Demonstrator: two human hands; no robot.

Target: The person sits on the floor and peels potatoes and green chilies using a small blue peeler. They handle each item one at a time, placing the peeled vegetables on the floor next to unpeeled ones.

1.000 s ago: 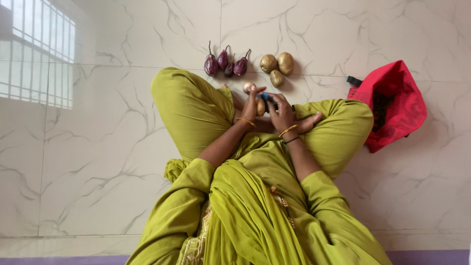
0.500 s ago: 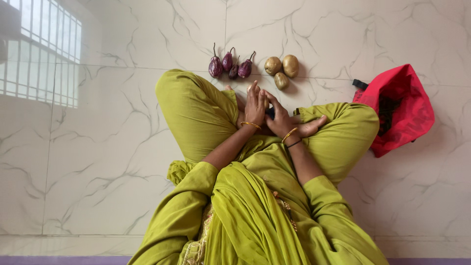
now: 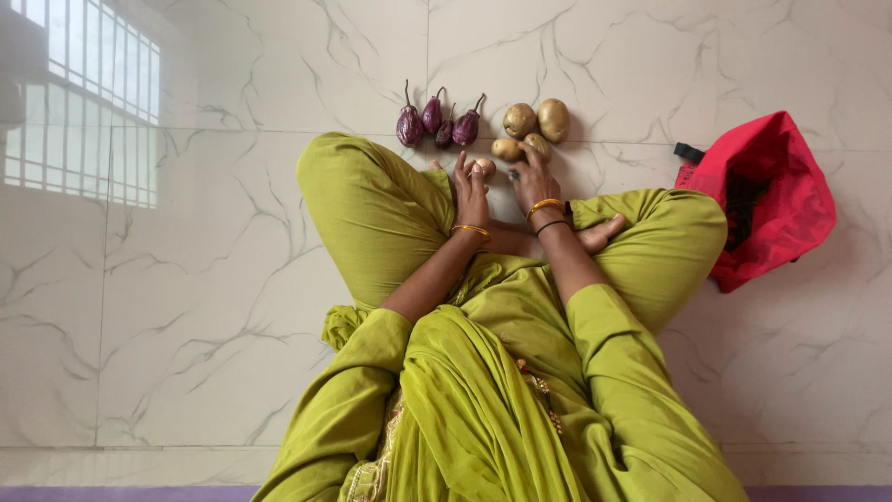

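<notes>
I sit cross-legged in green clothes on a marble floor. My left hand (image 3: 471,186) rests by my foot, fingers apart, its tips touching a pale round vegetable (image 3: 483,167). My right hand (image 3: 534,178) reaches forward to a group of potatoes (image 3: 537,121), its fingertips at the nearest potato (image 3: 538,143). A small blue tool tip (image 3: 513,174) shows at that hand's thumb side. One more potato (image 3: 506,149) lies just left of the fingers. Several small purple eggplants (image 3: 437,121) lie in a row left of the potatoes.
A red cloth bag (image 3: 767,200), open with dark contents, lies on the floor by my right knee. A barred window's reflection (image 3: 84,102) shows on the tiles at the upper left.
Both hands have moved forward from my lap to the floor. The potato held a second ago now lies beside the potato group. My right hand has stretched out to the pile.
</notes>
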